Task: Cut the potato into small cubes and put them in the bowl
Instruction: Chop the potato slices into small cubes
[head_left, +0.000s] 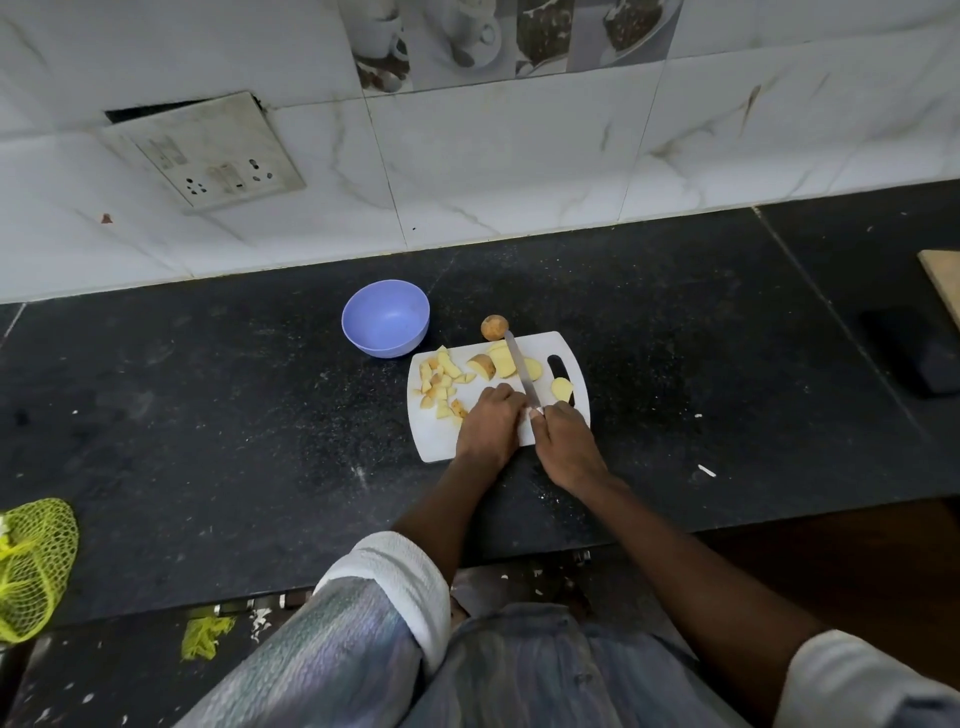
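A white cutting board (441, 441) lies on the black counter. Several small potato cubes (441, 379) sit at its left; larger potato chunks (498, 361) lie at its far side and one slice (562, 388) near the handle slot. A small whole potato (494, 327) rests just beyond the board. The blue bowl (385, 318) stands empty to the far left of the board. My right hand (569, 441) grips a knife (522, 371), its blade pointing away across the chunks. My left hand (491, 423) rests curled on the board beside the blade; what it covers is hidden.
A tiled wall with a switch-and-socket plate (208, 150) rises behind the counter. A yellow-green net bag (34, 566) lies at the left counter edge. A dark flat object (914, 353) and a wooden board corner (943, 280) sit at the far right.
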